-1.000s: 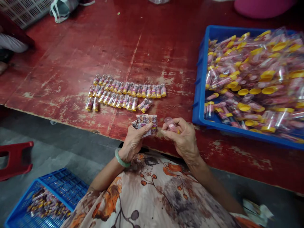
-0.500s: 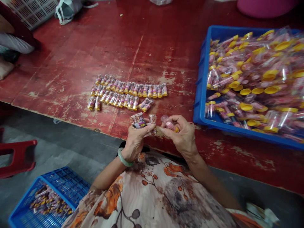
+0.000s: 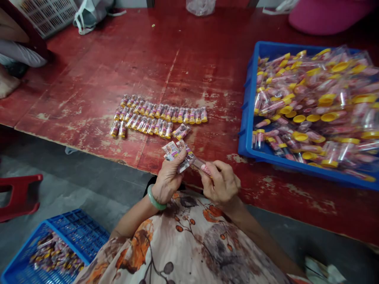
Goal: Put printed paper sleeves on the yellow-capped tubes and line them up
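Note:
My left hand (image 3: 168,175) is closed on a small bunch of printed paper labels (image 3: 170,148), pinched under the thumb. My right hand (image 3: 224,183) grips a clear plastic tube (image 3: 199,162) with pink contents; its far end touches one label at my left fingertips, and the fingers cover the cap end. Just beyond my hands, on the red table (image 3: 106,75), several labelled tubes (image 3: 164,112) with yellow caps lie side by side in rows. Two more tubes (image 3: 181,131) lie at a slant nearest my left hand.
On the right a blue tray (image 3: 247,130) is heaped with yellow-capped tubes. A blue basket (image 3: 75,240) of small tubes stands on the floor at lower left, near a red stool (image 3: 20,197). A person's arm and leg (image 3: 17,51) show at far left. A pink tub (image 3: 325,15) stands behind.
My right hand has turned and moved the tube left against a label at my left hand; before, they were apart. The labels have tilted. The whole view has shifted slightly.

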Demonstrator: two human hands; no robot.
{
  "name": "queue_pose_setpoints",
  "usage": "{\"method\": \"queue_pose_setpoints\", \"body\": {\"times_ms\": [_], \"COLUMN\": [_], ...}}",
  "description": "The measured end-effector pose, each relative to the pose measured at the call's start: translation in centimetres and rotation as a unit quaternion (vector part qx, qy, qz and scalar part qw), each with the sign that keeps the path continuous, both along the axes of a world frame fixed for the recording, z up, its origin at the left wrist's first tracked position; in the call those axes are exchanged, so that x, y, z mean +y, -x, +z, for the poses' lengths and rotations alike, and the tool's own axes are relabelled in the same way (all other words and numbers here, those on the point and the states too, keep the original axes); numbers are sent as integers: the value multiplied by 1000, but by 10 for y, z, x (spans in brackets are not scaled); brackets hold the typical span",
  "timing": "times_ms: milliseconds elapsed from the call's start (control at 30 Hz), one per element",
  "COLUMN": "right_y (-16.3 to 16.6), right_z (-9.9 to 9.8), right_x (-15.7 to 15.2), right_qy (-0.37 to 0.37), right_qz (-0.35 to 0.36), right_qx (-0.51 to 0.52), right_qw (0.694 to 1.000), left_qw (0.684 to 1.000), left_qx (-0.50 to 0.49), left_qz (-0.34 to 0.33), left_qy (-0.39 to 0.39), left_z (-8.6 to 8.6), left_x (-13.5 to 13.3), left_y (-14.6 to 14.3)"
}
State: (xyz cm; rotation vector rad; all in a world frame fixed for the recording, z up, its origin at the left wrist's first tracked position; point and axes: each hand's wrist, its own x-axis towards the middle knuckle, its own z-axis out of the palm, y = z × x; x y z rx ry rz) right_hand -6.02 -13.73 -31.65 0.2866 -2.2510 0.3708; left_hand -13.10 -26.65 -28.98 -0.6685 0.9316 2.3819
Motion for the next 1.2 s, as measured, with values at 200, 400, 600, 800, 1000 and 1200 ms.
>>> {"method": "queue_pose_setpoints", "body": {"times_ms": [200, 400, 600, 800, 1000, 1200], "right_y": [-5, -4, -6, -13, -12, -6], "right_z": [-2, -4, -3, -4, -1, -6], "right_x": [0, 2, 3, 5, 8, 8], "right_qy": [-62, -46, 23, 37, -33, -44], "right_qz": [1, -6, -12, -2, -2, 18], "right_qx": [36, 28, 22, 18, 32, 56], "right_qw": [997, 999, 999, 999, 999, 997], "left_qw": [1000, 999, 1000, 1000, 998, 998], "left_qx": [-10, -30, 1, 0, -56, -41], "left_qz": [4, 5, 10, 8, -6, -21], "left_qy": [7, -11, -7, -3, -24, 44], "left_z": [4, 2, -8, -7, -4, -4], "left_x": [3, 2, -3, 0, 2, 2], "left_y": [1, 0, 2, 3, 0, 3]}}
